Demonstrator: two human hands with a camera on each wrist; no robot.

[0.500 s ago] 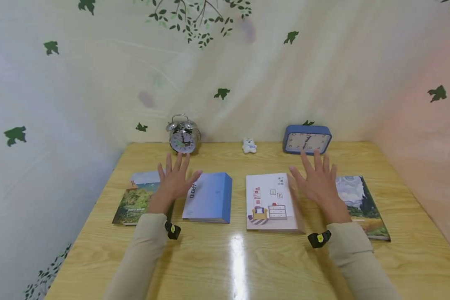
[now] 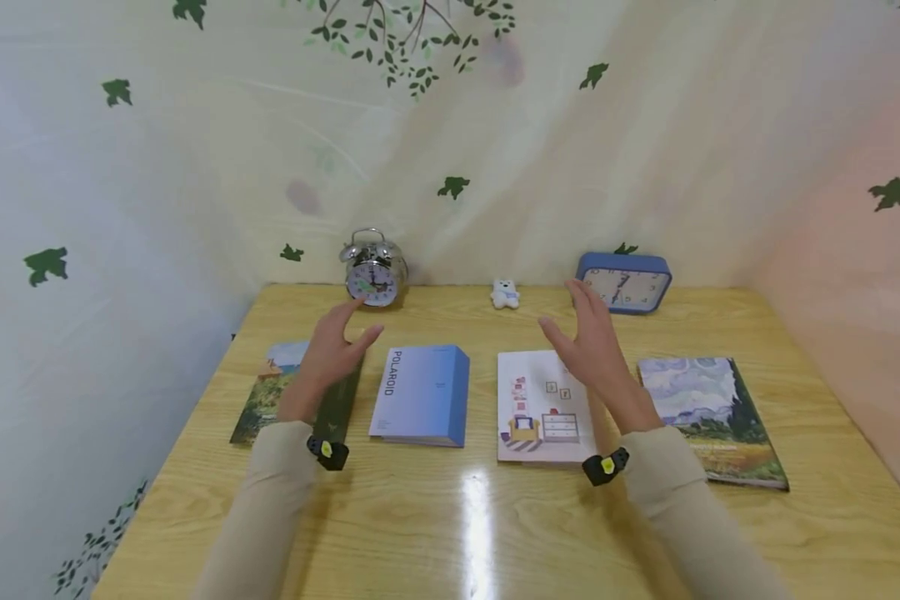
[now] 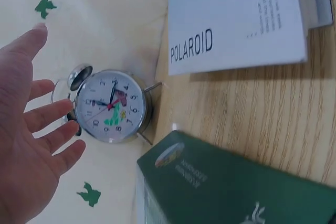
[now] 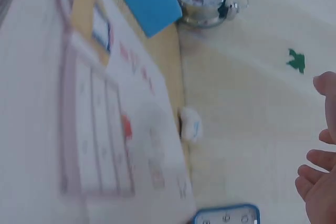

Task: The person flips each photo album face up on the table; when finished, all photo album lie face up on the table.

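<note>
My left hand (image 2: 332,354) hovers over the landscape-covered book (image 2: 266,404) at the left, thumb apart from its extended fingers and nothing held. In the left wrist view that book's dark green side (image 3: 241,182) shows below the blue POLAROID book (image 3: 236,24). Over the right part of a white book with a furniture drawing (image 2: 543,429) is my right hand (image 2: 596,346), also holding nothing, its palm turned inward. A painting-covered book (image 2: 720,417) lies to the right of that hand.
Along the back of the wooden table (image 2: 420,517) stand a silver twin-bell alarm clock (image 2: 373,279), a small white bear figure (image 2: 505,294) and a blue rectangular clock (image 2: 630,287). Behind them hangs a pale curtain (image 2: 510,167) with leaf prints.
Both hands have turned from spread fingers with palms down to palms facing each other. The right hand has shifted left over the white book. The books and clocks stay in place.
</note>
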